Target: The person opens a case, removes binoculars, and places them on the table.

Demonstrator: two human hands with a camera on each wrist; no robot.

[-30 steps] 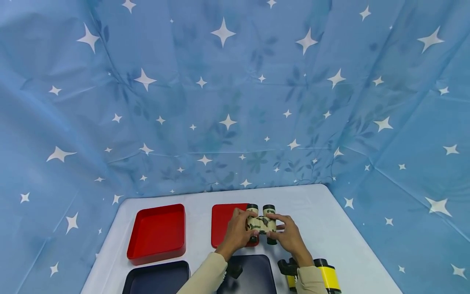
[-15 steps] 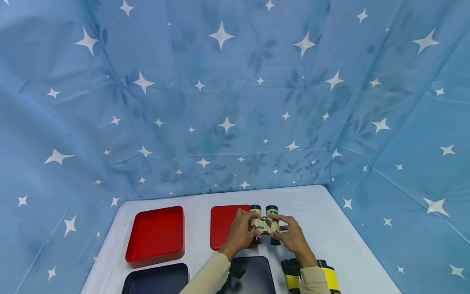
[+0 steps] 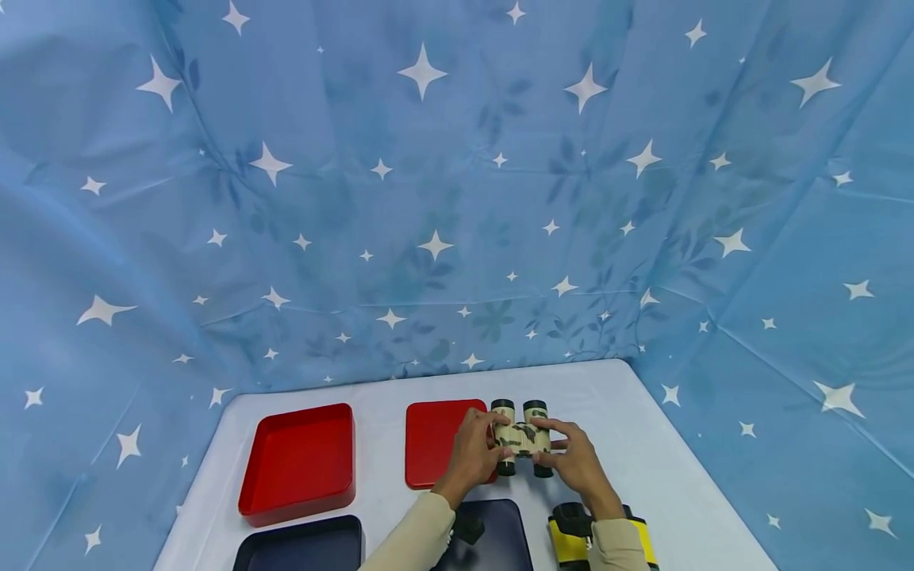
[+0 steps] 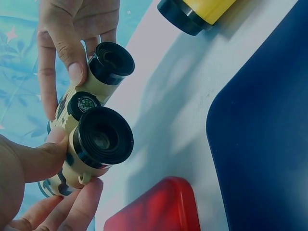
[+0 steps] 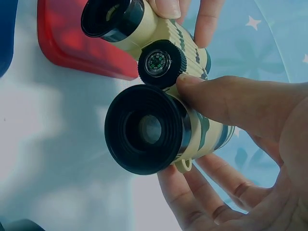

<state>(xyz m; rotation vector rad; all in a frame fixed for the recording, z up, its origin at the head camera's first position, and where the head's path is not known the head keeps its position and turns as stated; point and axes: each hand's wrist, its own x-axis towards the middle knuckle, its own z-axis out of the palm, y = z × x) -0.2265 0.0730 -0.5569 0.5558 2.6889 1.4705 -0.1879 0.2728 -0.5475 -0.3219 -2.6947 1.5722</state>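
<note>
Both hands hold a pair of camouflage binoculars [image 3: 520, 438] above the table, beside the right edge of a red lid-like tray [image 3: 437, 444]. My left hand [image 3: 471, 450] grips the left barrel, its thumb on top near the eyepiece in the left wrist view. On the other barrel, my right hand [image 3: 580, 460] has its thumb near the centre wheel and its fingers underneath. A small compass [image 5: 158, 63] is set in the end of that black wheel. Both black eyepieces [image 4: 105, 137] face back toward the wrist cameras.
Yellow-and-black binoculars [image 3: 569, 547] lie at the front right, partly behind the right sleeve. A deep red tray [image 3: 296, 507] stands at the left. Dark blue trays sit in front, one at the left [image 3: 300, 525] and another [image 3: 510, 531] below the left forearm. A starry blue curtain [image 3: 457, 198] surrounds the white table.
The binoculars, held in both hands, have shifted slightly to the right, away from the red lid-like tray. The view has also drifted a little. Both hands keep their hold.
</note>
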